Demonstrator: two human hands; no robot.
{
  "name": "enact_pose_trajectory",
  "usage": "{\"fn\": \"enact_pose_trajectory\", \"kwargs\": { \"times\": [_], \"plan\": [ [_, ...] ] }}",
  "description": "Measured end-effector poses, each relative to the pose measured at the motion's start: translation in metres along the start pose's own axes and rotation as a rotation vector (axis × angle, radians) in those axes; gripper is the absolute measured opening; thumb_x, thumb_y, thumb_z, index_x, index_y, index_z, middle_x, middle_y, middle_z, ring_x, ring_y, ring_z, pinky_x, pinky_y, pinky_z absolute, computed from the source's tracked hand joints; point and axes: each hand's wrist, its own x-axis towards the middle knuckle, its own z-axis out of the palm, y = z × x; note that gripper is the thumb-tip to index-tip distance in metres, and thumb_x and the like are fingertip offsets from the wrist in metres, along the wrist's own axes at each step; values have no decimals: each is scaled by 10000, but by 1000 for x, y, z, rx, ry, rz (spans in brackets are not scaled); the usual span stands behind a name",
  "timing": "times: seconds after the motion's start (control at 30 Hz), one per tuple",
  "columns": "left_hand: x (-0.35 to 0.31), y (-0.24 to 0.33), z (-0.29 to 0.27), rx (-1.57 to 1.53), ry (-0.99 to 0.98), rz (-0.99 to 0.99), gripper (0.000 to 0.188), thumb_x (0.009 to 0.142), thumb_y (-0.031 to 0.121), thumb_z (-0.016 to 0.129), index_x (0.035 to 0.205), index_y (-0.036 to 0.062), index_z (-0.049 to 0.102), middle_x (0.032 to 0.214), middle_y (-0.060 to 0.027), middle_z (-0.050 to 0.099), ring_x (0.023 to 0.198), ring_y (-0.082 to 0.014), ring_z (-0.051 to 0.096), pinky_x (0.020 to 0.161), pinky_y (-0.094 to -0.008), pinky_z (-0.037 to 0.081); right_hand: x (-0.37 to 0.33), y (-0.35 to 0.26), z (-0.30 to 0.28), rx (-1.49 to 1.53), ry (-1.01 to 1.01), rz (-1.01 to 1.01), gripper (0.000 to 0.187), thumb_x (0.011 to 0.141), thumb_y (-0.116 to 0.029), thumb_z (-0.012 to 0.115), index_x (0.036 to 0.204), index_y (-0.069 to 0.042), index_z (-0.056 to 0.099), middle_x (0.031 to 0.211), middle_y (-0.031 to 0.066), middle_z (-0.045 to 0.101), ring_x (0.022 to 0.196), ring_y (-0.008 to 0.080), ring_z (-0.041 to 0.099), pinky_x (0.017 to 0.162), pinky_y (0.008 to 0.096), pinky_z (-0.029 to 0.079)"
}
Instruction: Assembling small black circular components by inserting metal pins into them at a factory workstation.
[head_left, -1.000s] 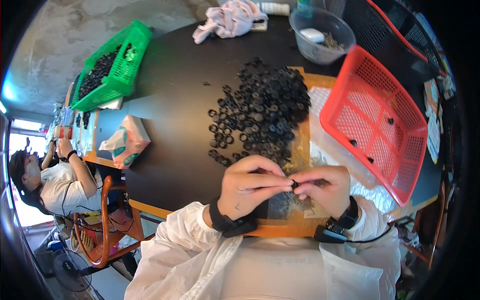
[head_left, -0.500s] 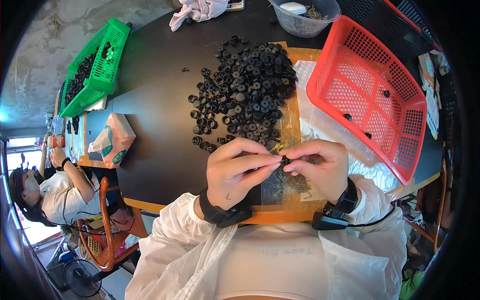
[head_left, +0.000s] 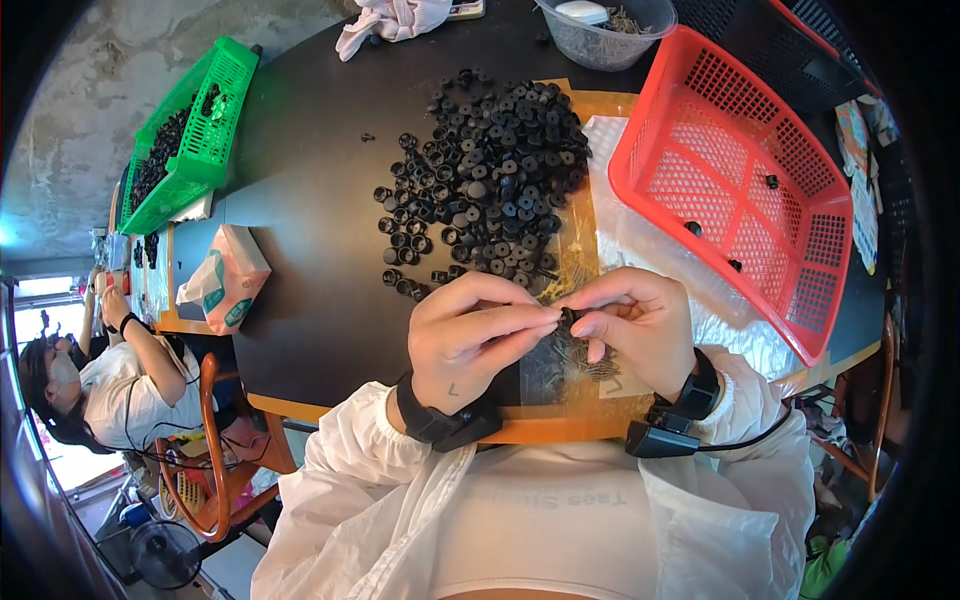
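Between the fingertips of both hands, just above the table's near edge, is a small black plastic knob (head_left: 568,318). My right hand (head_left: 640,320) pinches it between thumb and finger. My left hand (head_left: 475,335) is closed in a pinch against its left side; whatever lies between those fingertips is too small and hidden to make out. Under the hands lies a pile of thin metal screws or pins (head_left: 598,366), partly covered by the right hand. Beyond the hands spreads a large heap of black round knobs (head_left: 510,165), some with hollow sides up.
A red mesh basket (head_left: 735,285) holding a few black pieces stands right, on bubble wrap (head_left: 618,225). A clear bowl (head_left: 610,45) of pins is behind. At left are a tissue pack (head_left: 235,280), a green basket (head_left: 205,150) of black parts and a seated co-worker (head_left: 130,385).
Both hands stay together at the knob and have shifted slightly. The right hand's fingers have changed their hold a little, with a lower finger now showing beneath the thumb.
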Motion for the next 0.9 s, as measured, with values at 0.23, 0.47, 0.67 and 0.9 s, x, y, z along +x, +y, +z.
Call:
{"fn": "enact_pose_trajectory", "kwargs": {
  "times": [0.23, 0.47, 0.67, 0.9],
  "plan": [
    [2, 0, -2, -25, 45, -16, 256, 688, -56, 801, 920, 43, 758, 888, -63, 641, 713, -138, 626, 607, -234, 508, 2, -6, -1, -47, 22, -52, 170, 816, 43, 727, 979, 20, 681, 1024, 136, 712, 641, 75, 639, 556, 190, 518],
    [-1, -2, 1, -34, 51, 13, 275, 675, -60, 801, 924, 51, 760, 884, -60, 643, 708, -143, 625, 602, -244, 502, 0, -4, -1, -55, -3, -4, 187, 820, 37, 729, 998, 28, 671, 1008, 131, 712, 651, 78, 648, 552, 183, 517],
    [0, -1, 0, 10, 14, 43, 282, 676, -54, 793, 931, 64, 764, 876, -52, 650, 708, -148, 631, 602, -248, 502, 0, -4, 1, -48, 12, 11, 184, 820, 39, 727, 995, 35, 667, 958, 127, 711, 666, 89, 665, 549, 182, 518],
    [-2, 1, 1, -28, 6, 23, 302, 685, -57, 785, 959, 66, 764, 877, -51, 655, 709, -147, 636, 604, -243, 507, 0, -2, 3, -53, 32, 6, 155, 809, 63, 723, 956, 43, 678, 927, 124, 712, 643, 107, 664, 542, 193, 524]
  ]
}}
